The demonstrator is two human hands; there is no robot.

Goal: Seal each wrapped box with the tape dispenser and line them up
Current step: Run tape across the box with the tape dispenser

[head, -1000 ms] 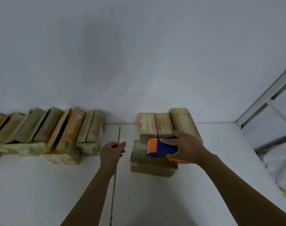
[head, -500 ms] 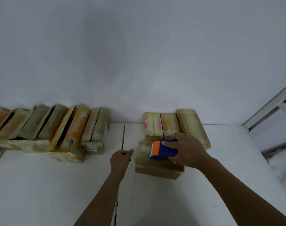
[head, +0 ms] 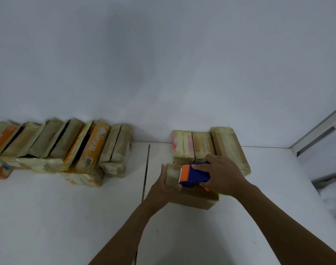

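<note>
Blue tape dispenser (head: 199, 174) sits under right fingers (head: 214, 161) atop box (head: 194, 199).

The right hand (head: 223, 175) grips the tape dispenser (head: 196, 174) atop a wrapped box (head: 197, 200) whose left end the left hand (head: 163, 185) holds.

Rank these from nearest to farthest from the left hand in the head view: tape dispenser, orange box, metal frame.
1. Tape dispenser: just right of the left hand, on top of the box that hand grips.
2. Orange box: off to the left, leaning in the row by the wall.
3. Metal frame: far right, past the table's edge.
</note>
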